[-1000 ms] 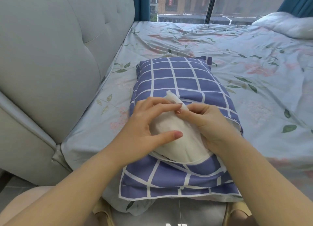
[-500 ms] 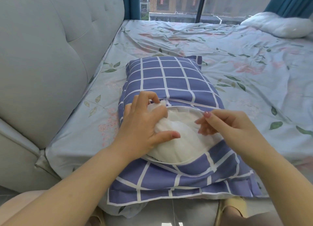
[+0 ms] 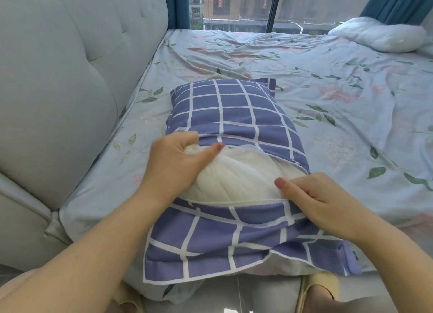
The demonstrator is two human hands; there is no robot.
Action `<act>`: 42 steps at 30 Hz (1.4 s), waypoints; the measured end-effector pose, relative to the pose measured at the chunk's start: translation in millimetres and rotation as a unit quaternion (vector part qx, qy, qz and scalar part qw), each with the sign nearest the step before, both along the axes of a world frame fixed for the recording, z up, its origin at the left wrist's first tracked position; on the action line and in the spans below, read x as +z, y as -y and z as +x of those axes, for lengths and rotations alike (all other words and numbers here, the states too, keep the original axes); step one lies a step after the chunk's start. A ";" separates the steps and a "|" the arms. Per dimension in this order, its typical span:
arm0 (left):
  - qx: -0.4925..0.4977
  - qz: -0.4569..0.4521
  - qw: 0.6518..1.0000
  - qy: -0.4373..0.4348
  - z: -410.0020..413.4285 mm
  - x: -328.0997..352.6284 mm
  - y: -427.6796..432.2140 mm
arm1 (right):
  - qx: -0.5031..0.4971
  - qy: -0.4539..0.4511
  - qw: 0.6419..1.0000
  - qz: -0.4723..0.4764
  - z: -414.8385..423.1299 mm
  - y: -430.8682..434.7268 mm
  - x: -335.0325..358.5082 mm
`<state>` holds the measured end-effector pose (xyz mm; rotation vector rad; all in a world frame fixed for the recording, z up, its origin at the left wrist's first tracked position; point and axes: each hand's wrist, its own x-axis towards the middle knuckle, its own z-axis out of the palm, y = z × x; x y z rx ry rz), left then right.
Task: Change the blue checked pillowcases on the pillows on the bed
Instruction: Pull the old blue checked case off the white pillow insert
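Bed: the pale blue floral-printed bed sheet (image 3: pixel 328 83) spreads out beyond and to both sides of the fingers. A bare white pillow (image 3: pixel 377 37) lies well beyond the right fingers, at the far corner.
Headboard: the grey tufted padded headboard (image 3: pixel 70 66) stands out past the left fingers, on their outer side.
Pillowcase: the blue checked cotton pillowcase (image 3: pixel 234 106) is on the bed and still on its pillow. Its upper flap lies just beyond the left fingertips, and its lower flap is under the right fingers.
Pillow: the soft white pillow inner (image 3: pixel 234 176) bulges between the two sets of fingers, showing more than a second ago.
Left hand: the left hand (image 3: pixel 173 162) has its fingers curled, bunching a handful of the white inner. Earlier it only pinched a corner.
Right hand: the right hand (image 3: pixel 321 200) has left that corner and come nearer. Its fingers now curl over the lower flap's hem, thumb on top.
Change: the envelope opening has widened, with one hand on the stuffing and the other on the cloth.
Meaning: pulling the inner out seems under way. Most of it is probably still inside the case, and no fresh case is in view.
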<state>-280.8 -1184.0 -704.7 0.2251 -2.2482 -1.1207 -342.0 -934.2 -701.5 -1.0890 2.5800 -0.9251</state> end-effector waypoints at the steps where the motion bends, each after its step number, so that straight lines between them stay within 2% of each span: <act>1: 0.016 0.038 0.999 -0.003 -1.9 3.2 7.1 | -0.003 -0.002 1.000 -0.001 0.6 0.4 1.6; 6: 0.074 0.185 0.979 -0.036 -12.4 10.3 48.1 | 0.023 0.013 1.000 0.000 8.6 0.9 6.0; 10: 0.105 0.232 0.966 -0.040 -14.4 14.4 66.4 | 0.029 0.074 0.997 0.012 9.2 -4.1 6.8; 14: 0.101 0.264 0.958 -0.049 -14.7 14.9 69.9 | 0.000 0.097 0.995 -0.004 5.0 -4.9 3.6; 17: 0.076 0.200 0.977 -0.008 -8.2 11.6 60.6 | -0.024 0.101 0.994 -0.017 6.3 -0.7 -1.0; 20: 0.091 0.034 0.995 0.011 5.9 9.9 49.0 | -0.055 0.125 0.990 -0.032 5.4 4.1 -0.3; 24: 0.066 -0.152 0.986 -0.031 33.1 29.8 15.2 | -0.093 0.164 0.981 -0.039 8.5 12.3 6.4; 26: 0.013 -0.254 0.967 -0.023 42.0 35.8 -4.0 | -0.099 0.175 0.979 -0.045 12.7 16.8 11.7; 27: -0.036 -0.282 0.959 0.008 44.9 37.8 -16.2 | -0.099 0.182 0.977 -0.048 14.1 18.2 13.4; 29: -0.141 -0.260 0.950 0.102 47.2 33.8 -39.9 | -0.100 0.193 0.974 -0.060 14.7 19.5 13.5; 31: -0.164 -0.283 0.934 0.148 45.0 19.1 -57.1 | -0.105 0.205 0.970 -0.075 13.6 19.5 11.8; 33: -0.143 -0.358 0.910 0.152 38.3 4.0 -63.4 | -0.109 0.222 0.965 -0.085 10.5 19.1 10.0; 37: -0.091 -0.415 0.899 0.104 12.8 -13.0 -56.6 | -0.121 0.256 0.953 -0.109 6.4 20.2 9.2; 40: -0.086 -0.415 0.900 0.099 0.4 -15.6 -49.8 | -0.131 0.271 0.945 -0.127 3.7 22.0 7.5; 42: -0.098 -0.366 0.920 0.097 -3.8 -13.2 -43.0 | -0.126 0.282 0.942 -0.129 1.9 21.0 8.8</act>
